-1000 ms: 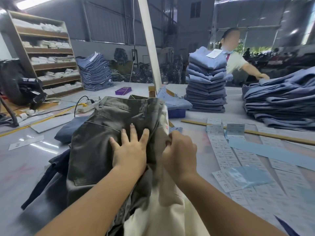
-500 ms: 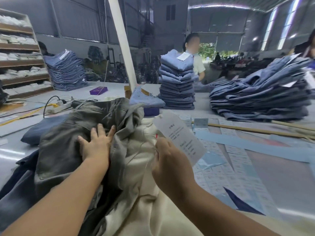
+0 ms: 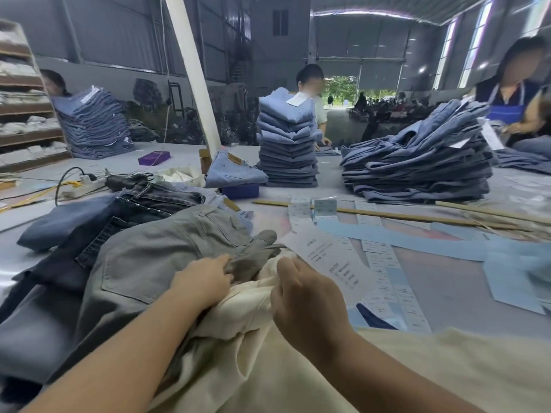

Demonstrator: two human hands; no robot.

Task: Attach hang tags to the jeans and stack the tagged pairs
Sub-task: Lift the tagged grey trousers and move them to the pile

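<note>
Grey denim jeans (image 3: 155,263) near left, atop cream cotton trousers (image 3: 268,368); white paper hang tag (image 3: 325,257) right of them; tall folded blue jeans stack (image 3: 287,147) far centre; sprawling blue jeans pile (image 3: 417,162) far right.

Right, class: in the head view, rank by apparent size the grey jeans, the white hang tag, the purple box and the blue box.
1. grey jeans
2. white hang tag, though it looks enlarged by nearness
3. blue box and purple box: look alike; the blue one is partly covered, so unranked.
</note>
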